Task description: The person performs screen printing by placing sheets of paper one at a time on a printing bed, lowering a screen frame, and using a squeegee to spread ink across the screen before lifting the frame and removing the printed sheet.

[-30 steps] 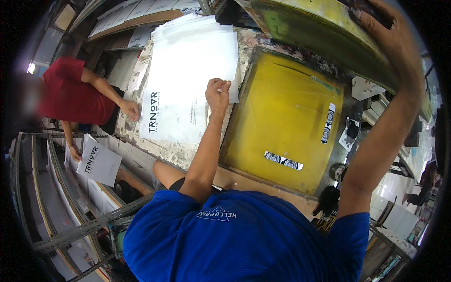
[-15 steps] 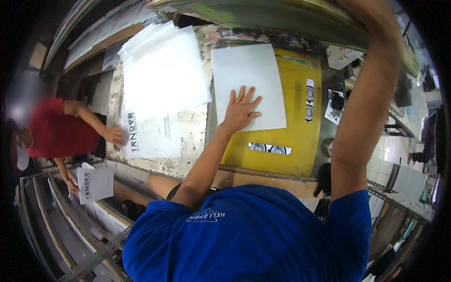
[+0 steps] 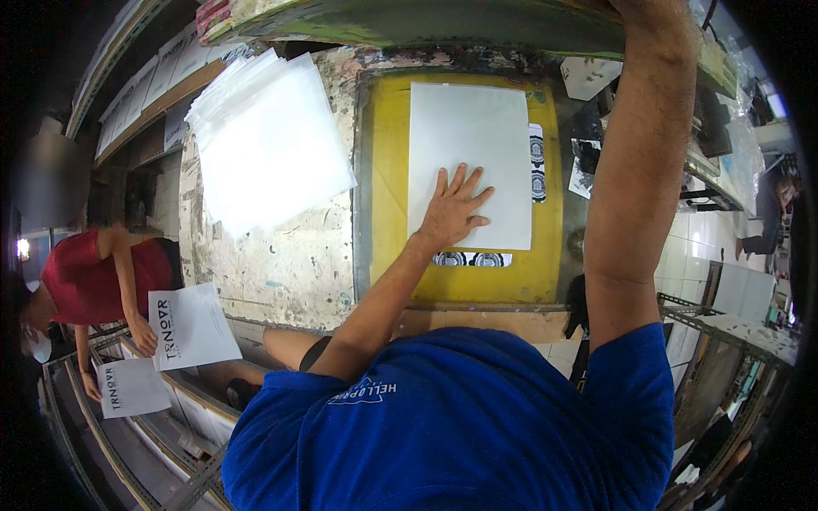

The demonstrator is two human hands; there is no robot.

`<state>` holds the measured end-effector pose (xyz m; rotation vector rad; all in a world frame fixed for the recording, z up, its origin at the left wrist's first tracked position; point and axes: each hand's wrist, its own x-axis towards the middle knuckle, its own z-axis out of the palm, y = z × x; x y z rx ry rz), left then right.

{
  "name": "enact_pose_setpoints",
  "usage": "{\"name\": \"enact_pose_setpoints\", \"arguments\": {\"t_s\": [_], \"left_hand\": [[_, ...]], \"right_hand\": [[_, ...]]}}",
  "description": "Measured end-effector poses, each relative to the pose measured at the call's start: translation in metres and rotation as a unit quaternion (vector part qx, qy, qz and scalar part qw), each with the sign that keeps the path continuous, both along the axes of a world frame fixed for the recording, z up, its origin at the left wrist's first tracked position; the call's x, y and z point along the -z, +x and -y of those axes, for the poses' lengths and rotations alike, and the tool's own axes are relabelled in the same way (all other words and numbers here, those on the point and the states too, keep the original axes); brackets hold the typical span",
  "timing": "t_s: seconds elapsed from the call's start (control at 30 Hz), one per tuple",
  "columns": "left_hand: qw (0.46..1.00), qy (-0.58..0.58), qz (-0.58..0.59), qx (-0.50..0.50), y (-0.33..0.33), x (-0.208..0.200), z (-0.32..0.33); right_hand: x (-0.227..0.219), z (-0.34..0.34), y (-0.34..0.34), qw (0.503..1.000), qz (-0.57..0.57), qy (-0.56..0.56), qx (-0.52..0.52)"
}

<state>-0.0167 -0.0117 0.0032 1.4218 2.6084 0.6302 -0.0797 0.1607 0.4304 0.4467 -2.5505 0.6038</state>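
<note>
My left hand lies flat, fingers spread, on a smooth white sheet. That sheet rests on a yellow board and partly covers two strips with black round prints, an upright strip at its right edge and a level strip below it. My right arm reaches up to a raised green-stained frame at the far side. Only the base of my right hand shows at the top edge; its fingers are out of sight.
A fanned stack of white sheets lies on the paint-spattered table to the left. Beyond it, a co-worker in a red shirt holds two printed white sheets beside metal racks. Shelving stands at right.
My left hand and the white sheet have shifted right across the yellow board, onto the printed strips. The co-worker has lifted the printed sheet off the table. My right hand has slid mostly out of view.
</note>
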Motion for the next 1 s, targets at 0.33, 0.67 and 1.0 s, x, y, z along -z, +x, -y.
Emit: {"name": "enact_pose_setpoints", "arguments": {"t_s": [0.33,0.67,1.0], "left_hand": [[0.999,0.043,-0.016,-0.009,0.007,0.003,0.006],[0.868,0.438,0.074,-0.220,-0.009,-0.118,0.045],[0.987,-0.006,-0.005,-0.160,-0.002,-0.006,0.079]], "right_hand": [[0.017,0.001,-0.017,1.000,0.008,-0.014,-0.020],[0.032,0.019,0.038,0.999,0.036,0.022,0.018],[0.059,0.015,0.036,0.999,-0.039,-0.012,-0.021]]}}
